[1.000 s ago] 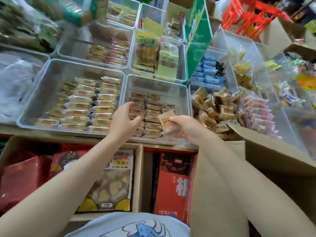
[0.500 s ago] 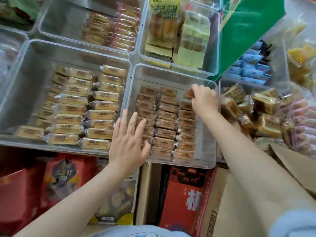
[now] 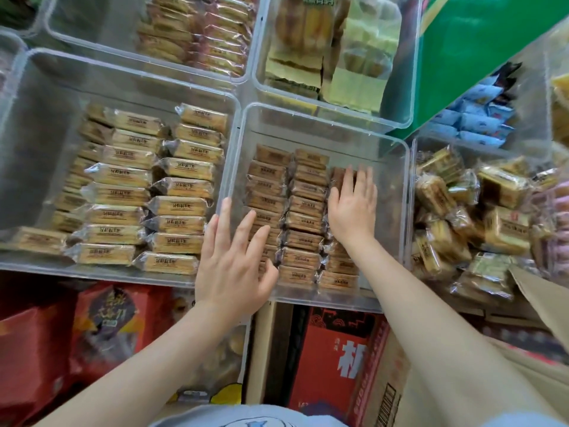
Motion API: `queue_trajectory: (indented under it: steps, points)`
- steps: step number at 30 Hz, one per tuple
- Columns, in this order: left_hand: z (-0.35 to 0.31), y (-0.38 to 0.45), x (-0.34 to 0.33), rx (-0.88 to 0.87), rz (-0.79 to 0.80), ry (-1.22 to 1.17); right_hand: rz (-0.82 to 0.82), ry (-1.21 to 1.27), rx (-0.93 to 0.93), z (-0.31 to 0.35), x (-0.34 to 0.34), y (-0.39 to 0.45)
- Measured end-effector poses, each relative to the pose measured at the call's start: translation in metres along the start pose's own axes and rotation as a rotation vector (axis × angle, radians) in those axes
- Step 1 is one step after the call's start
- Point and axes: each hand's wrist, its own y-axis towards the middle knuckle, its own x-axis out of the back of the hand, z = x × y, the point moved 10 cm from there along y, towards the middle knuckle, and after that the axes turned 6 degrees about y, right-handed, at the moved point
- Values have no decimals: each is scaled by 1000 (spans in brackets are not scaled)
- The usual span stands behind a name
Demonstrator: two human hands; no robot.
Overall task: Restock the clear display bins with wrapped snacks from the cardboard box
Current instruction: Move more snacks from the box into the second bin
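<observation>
Right hand (image 3: 352,208) flat, fingers straight & together, pressing down on the far end of the right-hand column of wrapped snacks (image 3: 303,223) inside the middle clear bin (image 3: 397,211). Left hand (image 3: 234,260) spread wide, nothing held, hovering over the bin's near-left corner & left column. Snacks lying in three neat columns, labels up. Probably light, small, stiff-ish bars in slick crinkly film, likely crumbly inside, so best pinched by the long edges w/ gentle pressure, not by the wrapper ends. Cardboard box (image 3: 455,380) at lower right, just below the bin.
</observation>
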Motion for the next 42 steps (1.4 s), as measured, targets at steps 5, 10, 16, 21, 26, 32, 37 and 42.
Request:
queue_trajectory:
  steps: [5, 10, 16, 21, 26, 32, 37, 42]
  points:
    - [1, -1, -1, 4, -3, -2, 32, 58, -49, -7, -14, 6]
    - [0, 0, -5, 0, 40, -4, 93, 46, -85, -1, -3, 8]
    - [3, -1, -6, -6, 140, 8, 157, 276, -60, 3, 71, -53]
    - [4, -9, 4, 44, 139, -121, 11, 463, -79, -11, 167, -157]
    - [-89, -76, 27, -146, 135, -496, -221, 564, -111, -70, 236, -265]
    - [-234, -161, 54, -231, 411, -935, -199, 613, -262, -182, 244, -342]
    - [-296, -184, 62, -150, 393, -1065, 205, 472, -220, -239, 177, -332]
    - [-311, -195, 44, 20, 374, -1261, 576, 238, -140, -267, 62, -321]
